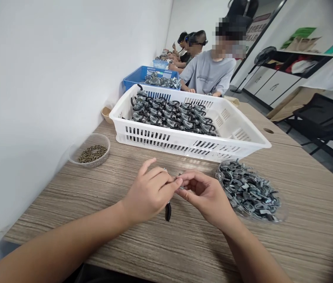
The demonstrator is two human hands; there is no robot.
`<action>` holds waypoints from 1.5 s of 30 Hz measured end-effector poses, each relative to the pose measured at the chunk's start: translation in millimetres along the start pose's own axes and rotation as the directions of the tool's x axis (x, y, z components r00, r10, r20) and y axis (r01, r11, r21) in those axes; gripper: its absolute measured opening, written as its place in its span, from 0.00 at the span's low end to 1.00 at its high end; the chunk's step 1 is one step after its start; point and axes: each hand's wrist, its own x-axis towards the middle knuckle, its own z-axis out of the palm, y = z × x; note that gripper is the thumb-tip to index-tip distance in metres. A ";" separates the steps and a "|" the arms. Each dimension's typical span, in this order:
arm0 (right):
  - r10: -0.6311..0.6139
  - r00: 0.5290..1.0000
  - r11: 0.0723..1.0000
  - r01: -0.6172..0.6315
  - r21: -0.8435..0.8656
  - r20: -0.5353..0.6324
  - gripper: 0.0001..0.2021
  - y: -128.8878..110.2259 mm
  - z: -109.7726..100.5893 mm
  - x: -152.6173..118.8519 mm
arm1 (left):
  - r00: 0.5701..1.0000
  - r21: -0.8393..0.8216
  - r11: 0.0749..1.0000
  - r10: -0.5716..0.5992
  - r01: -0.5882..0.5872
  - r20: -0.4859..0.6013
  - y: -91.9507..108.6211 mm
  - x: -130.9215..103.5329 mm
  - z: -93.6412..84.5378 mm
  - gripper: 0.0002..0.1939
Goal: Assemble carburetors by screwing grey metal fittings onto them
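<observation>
Above the table in front of me, my left hand [151,192] is closed around a metal part with a black curved tip [168,212], which sticks out below the fingers. Most of that part is hidden by the hand. My right hand [206,192] meets it from the right, its thumb and fingertips pinched together at the part; a bit of grey metal shows there, too small to name. To the right of my right hand, a round clear tub [250,192] is heaped with grey metal pieces. A shallow clear bowl [103,157] of small brass-coloured pieces [92,153] sits at the left.
Behind my hands stands a white slotted crate [160,137] with rows of metal parts with black curved ends [170,114]. Beyond it are a blue crate [132,80] of metal parts and a co-worker in a grey shirt [207,72]. A wall [51,78] borders the table's left side.
</observation>
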 end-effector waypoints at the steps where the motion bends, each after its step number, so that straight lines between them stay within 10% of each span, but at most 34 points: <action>1: 0.008 1.000 1.000 -0.008 0.012 0.007 0.11 -0.8 0.1 -0.8 | 1.000 0.024 0.999 0.022 -0.022 -0.011 1.6 0.6 -1.4 0.10; 15: -0.106 0.983 0.973 0.071 -0.220 -0.152 0.08 4.0 -0.4 -9.8 | 0.985 -0.085 0.982 -0.163 0.167 0.051 -13.8 0.1 7.2 0.18; 20: -0.070 0.977 0.970 0.019 -0.241 -0.203 0.09 2.7 -14.4 -5.5 | 0.858 -0.076 0.900 -0.379 0.429 0.347 -26.7 -0.9 12.9 0.31; 29: -0.068 0.987 0.959 0.025 -0.281 -0.145 0.09 -1.3 -27.0 -2.9 | 0.616 -0.118 0.804 -0.344 0.583 0.708 -6.9 9.4 -11.9 0.41; 38: -0.034 0.977 0.935 -0.043 -0.352 -0.209 0.10 -1.4 -17.0 -6.0 | 0.596 -0.214 0.687 -0.383 0.695 0.706 -11.9 1.6 0.2 0.49; 45: 0.219 0.971 0.973 -0.225 -0.056 -0.096 0.16 -13.5 -19.8 -8.3 | 0.584 -0.180 0.620 -0.543 0.763 0.604 10.4 -6.2 17.2 0.42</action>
